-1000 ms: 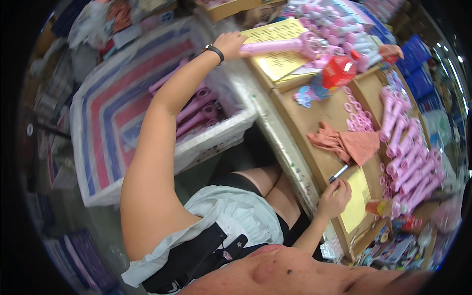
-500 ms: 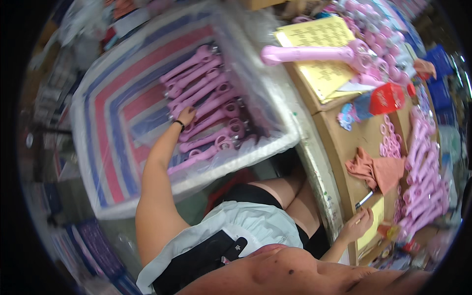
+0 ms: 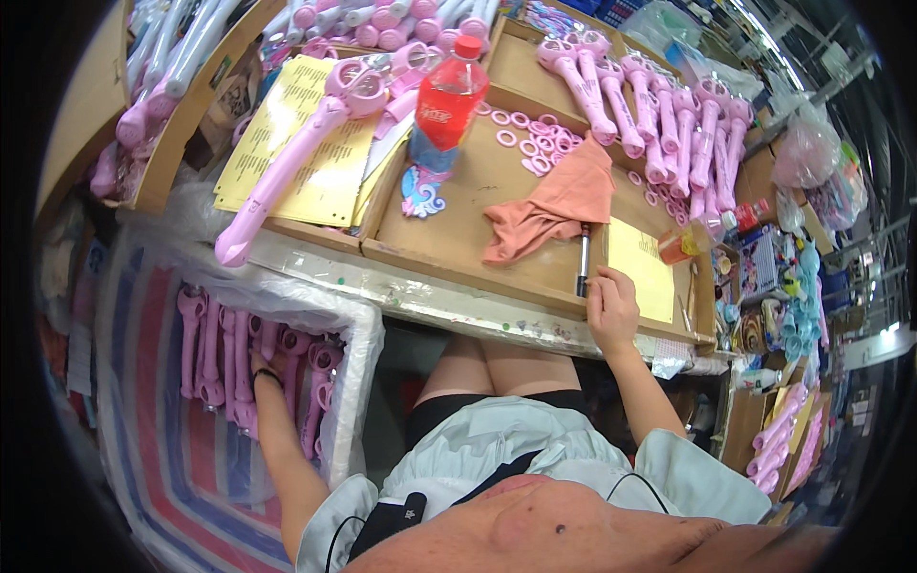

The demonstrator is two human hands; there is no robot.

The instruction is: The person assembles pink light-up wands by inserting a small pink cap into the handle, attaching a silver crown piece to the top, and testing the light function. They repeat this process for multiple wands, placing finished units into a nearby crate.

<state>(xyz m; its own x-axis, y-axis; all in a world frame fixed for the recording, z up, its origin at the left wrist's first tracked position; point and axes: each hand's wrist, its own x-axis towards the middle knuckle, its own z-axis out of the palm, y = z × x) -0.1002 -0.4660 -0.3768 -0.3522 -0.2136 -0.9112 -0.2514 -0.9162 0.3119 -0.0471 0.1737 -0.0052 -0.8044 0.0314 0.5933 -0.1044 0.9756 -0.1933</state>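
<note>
"Where's the left hand (image 3: 268, 363)?"

"Down in the striped bin (image 3: 361, 392), among pink wands (image 3: 210, 355) lying side by side. Its fingertips are probably between 2 of them, but they're hidden, so I can't tell whether they clamp 1."

"And the right hand (image 3: 612, 306)?"

"At the front of the cardboard tray (image 3: 454, 226), fingers curled, just beside the marker (image 3: 584, 258). I can't tell whether they pinch anything."

"What's near it?"

"An orange cloth (image 3: 564, 202) and a yellow sheet (image 3: 642, 272). Farther left, 1 more pink wand (image 3: 289, 176) lies across yellow papers (image 3: 330, 181), near a red-capped bottle (image 3: 447, 110)."
</note>
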